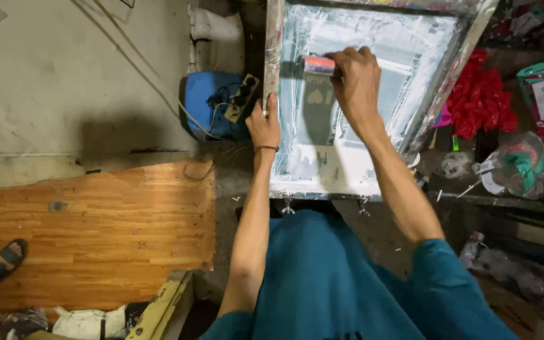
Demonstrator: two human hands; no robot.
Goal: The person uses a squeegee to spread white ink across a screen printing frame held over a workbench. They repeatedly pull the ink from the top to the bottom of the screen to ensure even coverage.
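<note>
At the far left, a sandalled foot (4, 257) of another person rests on a wooden board (96, 233) that lies on the concrete floor (64, 75). Further right, a blue bundle (206, 101) with a power strip (242, 97) and tangled cords sits just beside the screen-printing frame (274, 50). The left hand (264, 123) grips the left rail of this frame, fingers curled together around its edge, thumb lying along the top. The frame's mesh (410, 56) is smeared with whitish ink, and a small heart shape shows through it near the left rail. The right hand (355, 79) is clamped on a squeegee (318, 64) with a reddish handle, pressed on the mesh in the upper middle of the frame. At the far right, a heap of red material (481, 101) and crumpled plastic bags (517, 164) crowd a cluttered surface (498, 201).
</note>
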